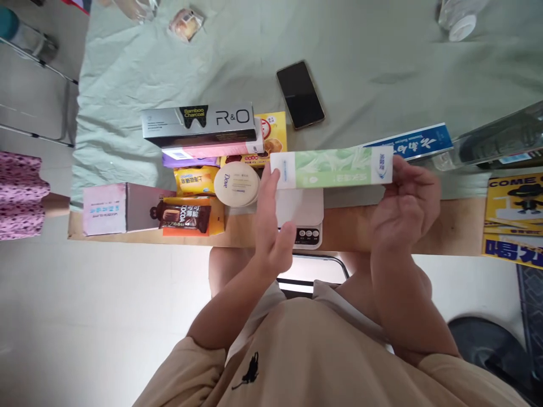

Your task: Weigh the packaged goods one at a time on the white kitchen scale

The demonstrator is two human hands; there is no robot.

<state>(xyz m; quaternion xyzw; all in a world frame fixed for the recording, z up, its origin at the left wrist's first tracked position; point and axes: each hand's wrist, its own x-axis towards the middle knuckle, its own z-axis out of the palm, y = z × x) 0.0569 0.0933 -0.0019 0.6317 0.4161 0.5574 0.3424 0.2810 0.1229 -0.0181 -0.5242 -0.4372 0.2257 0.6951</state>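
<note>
A long green-and-white toothpaste box (339,168) is stretched level between my two hands, above a white kitchen scale (302,209). The fingers of my left hand (274,226) hold its left end, thumb apart below. At the right end, the bent fingers of my right hand (405,206) grip it. Part of the scale is hidden under the box and my left hand; its buttons show at the front. Left of my left hand lies a round Dove tub (237,185). A blue toothpaste box (418,141) sits partly behind the held one.
At left are a silver R&O box (199,121), a pink box (106,208), a cocoa snack packet (184,217) and yellow packets (195,180). A phone (300,94) lies farther back. Right are a dark clear bottle (500,135) and yellow printed packs (513,195). A person's sleeve (19,195) shows far left.
</note>
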